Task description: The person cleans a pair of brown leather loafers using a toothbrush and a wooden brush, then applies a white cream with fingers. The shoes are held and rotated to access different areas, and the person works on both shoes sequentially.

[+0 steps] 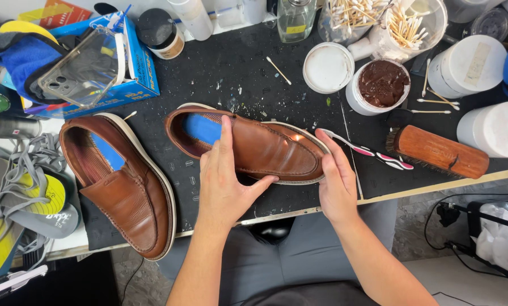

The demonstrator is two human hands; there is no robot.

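I have the brown leather shoe (254,148) lying on its side on the black mat (231,73), near the front edge of the tabletop (435,182). My left hand (225,184) wraps its middle, fingers (226,136) over the collar and thumb under the sole; my right hand (336,178) cups the toe with open fingers. It looks light but firm at the sole, with soft, smooth leather above that could slip, so sole and heel seem the surest hold. Its mate (121,184) lies just to the left. An open jar of brown polish (381,85), a wooden brush (438,152) and a toothbrush (373,152) crowd the right.
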